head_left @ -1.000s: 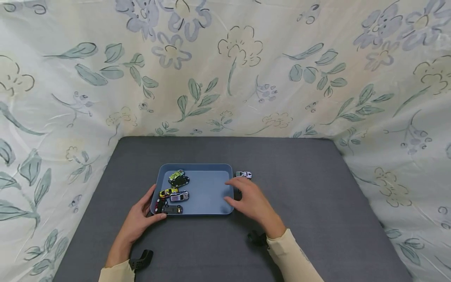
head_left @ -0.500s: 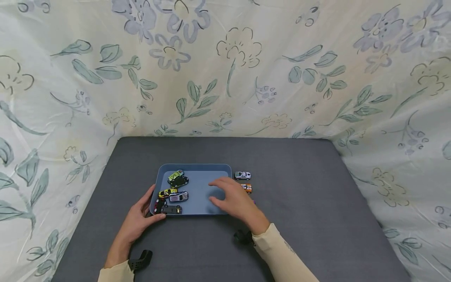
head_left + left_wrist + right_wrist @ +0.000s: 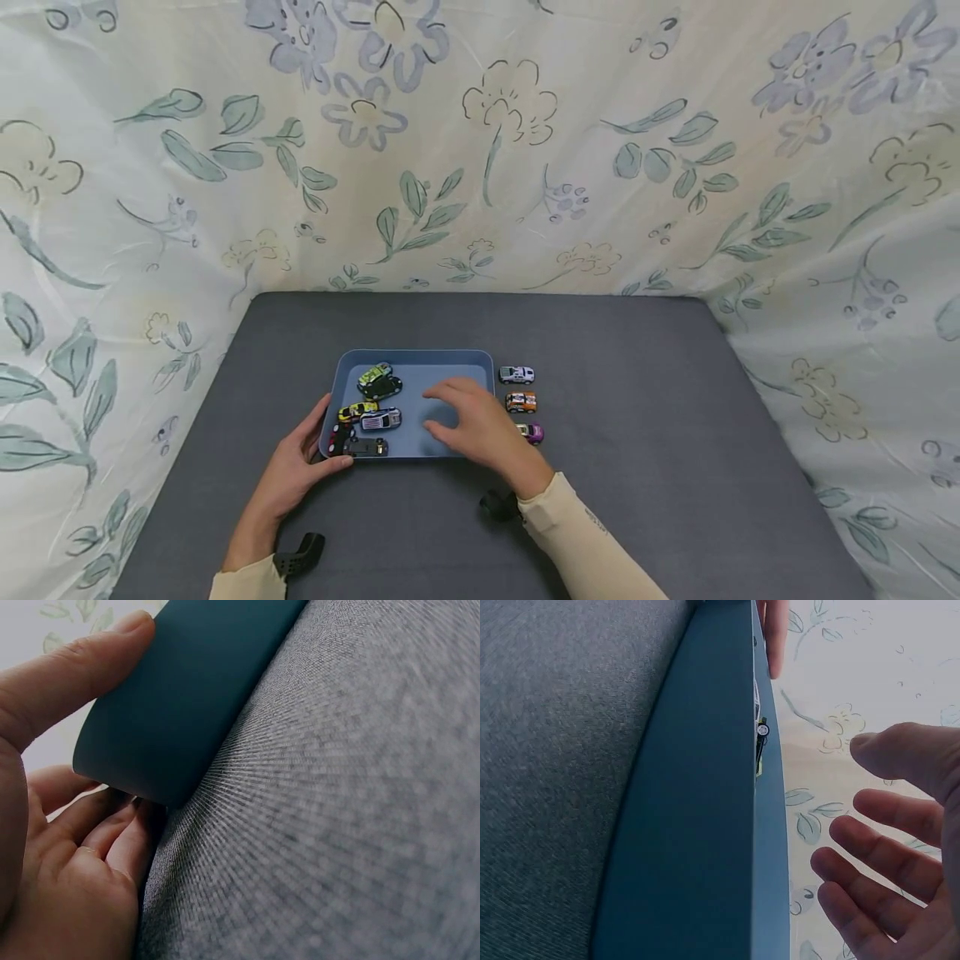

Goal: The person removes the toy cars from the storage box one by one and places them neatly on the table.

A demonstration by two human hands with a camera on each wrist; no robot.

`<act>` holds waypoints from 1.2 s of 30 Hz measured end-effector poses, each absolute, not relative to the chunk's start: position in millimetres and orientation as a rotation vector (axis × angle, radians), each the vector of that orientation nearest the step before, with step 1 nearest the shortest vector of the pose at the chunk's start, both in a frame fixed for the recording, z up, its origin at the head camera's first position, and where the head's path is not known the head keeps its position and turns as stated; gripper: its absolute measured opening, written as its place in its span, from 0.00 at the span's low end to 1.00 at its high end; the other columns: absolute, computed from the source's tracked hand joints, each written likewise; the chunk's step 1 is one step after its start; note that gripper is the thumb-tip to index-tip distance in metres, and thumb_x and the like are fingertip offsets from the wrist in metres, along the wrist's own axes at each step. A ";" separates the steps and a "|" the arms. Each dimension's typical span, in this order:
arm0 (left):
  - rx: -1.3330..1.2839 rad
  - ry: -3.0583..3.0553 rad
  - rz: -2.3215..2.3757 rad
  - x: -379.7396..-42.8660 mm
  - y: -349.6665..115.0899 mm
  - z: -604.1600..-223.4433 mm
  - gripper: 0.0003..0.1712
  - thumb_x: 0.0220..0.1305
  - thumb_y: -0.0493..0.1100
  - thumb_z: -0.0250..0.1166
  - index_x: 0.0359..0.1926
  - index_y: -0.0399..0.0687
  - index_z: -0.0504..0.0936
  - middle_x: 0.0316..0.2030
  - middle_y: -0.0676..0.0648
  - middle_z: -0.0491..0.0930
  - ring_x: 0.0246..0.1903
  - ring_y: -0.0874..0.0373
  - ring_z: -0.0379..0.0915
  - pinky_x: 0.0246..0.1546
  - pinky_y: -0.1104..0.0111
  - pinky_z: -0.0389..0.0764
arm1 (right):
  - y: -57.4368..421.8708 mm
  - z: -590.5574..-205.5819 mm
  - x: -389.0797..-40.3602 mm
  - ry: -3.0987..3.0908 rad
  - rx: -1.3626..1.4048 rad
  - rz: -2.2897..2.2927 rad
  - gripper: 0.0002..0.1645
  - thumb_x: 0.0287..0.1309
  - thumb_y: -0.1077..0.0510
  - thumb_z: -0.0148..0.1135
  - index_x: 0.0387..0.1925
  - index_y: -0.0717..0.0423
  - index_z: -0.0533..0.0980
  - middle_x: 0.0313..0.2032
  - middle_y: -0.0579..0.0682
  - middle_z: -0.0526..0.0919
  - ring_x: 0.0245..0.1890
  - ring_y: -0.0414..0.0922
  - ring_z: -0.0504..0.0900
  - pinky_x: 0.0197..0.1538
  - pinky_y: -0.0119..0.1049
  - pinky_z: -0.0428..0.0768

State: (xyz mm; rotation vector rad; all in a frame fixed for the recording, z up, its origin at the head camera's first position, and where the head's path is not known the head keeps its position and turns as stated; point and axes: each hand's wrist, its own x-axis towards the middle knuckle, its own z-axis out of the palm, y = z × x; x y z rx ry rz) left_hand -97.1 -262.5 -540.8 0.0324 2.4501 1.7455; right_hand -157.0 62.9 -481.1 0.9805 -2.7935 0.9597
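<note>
My left hand (image 3: 291, 473) grips the near left corner of a shallow blue tray (image 3: 423, 377); the thumb (image 3: 82, 671) lies at the rim and the other fingers are at the outer left wall. Toy cars fill the tray's left part: a green one (image 3: 375, 372), a black one (image 3: 381, 387), a yellow one (image 3: 357, 411), a silver one (image 3: 382, 419), a red and black one (image 3: 339, 438) and a dark grey one (image 3: 367, 447). Over the tray's right half hovers my right hand (image 3: 480, 427), thumb and fingers spread, holding nothing. In the right wrist view this hand (image 3: 892, 859) is above the rim.
To the right of the tray, a white toy car (image 3: 516, 375), an orange one (image 3: 521, 402) and a purple one (image 3: 532, 433) stand in a column on the grey tabletop (image 3: 637, 417). A flower-patterned cloth (image 3: 510, 208) surrounds the table at the back and sides.
My right hand has moved left from the tray's right edge to over its inside, uncovering the orange and purple cars. The left hand and the tray stay put.
</note>
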 end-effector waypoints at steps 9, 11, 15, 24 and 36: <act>0.042 2.486 1.727 -99.9 -263.8 -538.5 0.65 0.61 0.41 0.84 0.89 0.50 0.50 0.83 0.30 0.54 0.77 0.32 0.61 0.58 0.89 0.63 | 63.9 -479.2 -158.6 -2.801 0.958 0.948 0.24 0.68 0.51 0.78 0.62 0.53 0.85 0.59 0.47 0.86 0.61 0.46 0.82 0.64 0.46 0.82; 0.043 2.491 1.725 -100.6 -264.1 -537.6 0.65 0.61 0.41 0.84 0.89 0.50 0.50 0.82 0.30 0.55 0.76 0.32 0.61 0.58 0.89 0.63 | 64.0 -478.9 -159.5 -2.798 0.955 0.949 0.24 0.68 0.51 0.78 0.62 0.53 0.85 0.59 0.47 0.86 0.61 0.46 0.82 0.64 0.46 0.82; 0.043 2.491 1.725 -101.2 -264.2 -535.5 0.65 0.62 0.41 0.84 0.89 0.50 0.50 0.82 0.30 0.54 0.76 0.32 0.62 0.58 0.89 0.63 | 63.5 -479.3 -161.1 -2.794 0.954 0.945 0.24 0.68 0.51 0.78 0.62 0.52 0.86 0.59 0.46 0.86 0.61 0.45 0.82 0.64 0.46 0.82; 0.049 2.425 1.795 -95.6 -260.9 -537.6 0.64 0.62 0.39 0.83 0.89 0.50 0.51 0.82 0.29 0.55 0.77 0.33 0.61 0.58 0.88 0.65 | 66.1 -481.5 -153.8 -2.805 0.948 0.979 0.23 0.68 0.51 0.77 0.61 0.52 0.86 0.58 0.46 0.85 0.60 0.45 0.82 0.63 0.47 0.83; 0.045 2.436 1.780 -93.2 -261.4 -541.0 0.64 0.63 0.40 0.83 0.89 0.49 0.51 0.82 0.29 0.55 0.77 0.33 0.60 0.58 0.88 0.65 | 64.7 -484.2 -151.2 -2.807 0.945 0.955 0.23 0.68 0.51 0.77 0.61 0.52 0.86 0.59 0.46 0.86 0.60 0.45 0.83 0.62 0.46 0.83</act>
